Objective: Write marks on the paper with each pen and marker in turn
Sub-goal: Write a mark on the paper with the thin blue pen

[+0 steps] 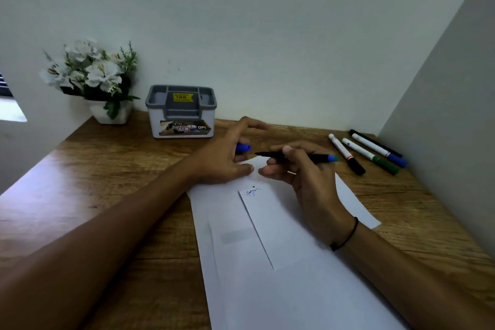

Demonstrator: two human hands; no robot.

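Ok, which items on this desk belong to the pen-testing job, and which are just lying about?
Part of the job:
- paper
- black pen in the right hand
- blue cap in the left hand
- three markers and another black pen on the desk

Just lying about:
- grey organiser box
- potted white flowers

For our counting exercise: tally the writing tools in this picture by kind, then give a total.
Markers lying on the desk: 3 (black-capped, green-capped, blue-capped)
Thin black pens: 2 (one in the right hand, one beside the markers)
Total: 5
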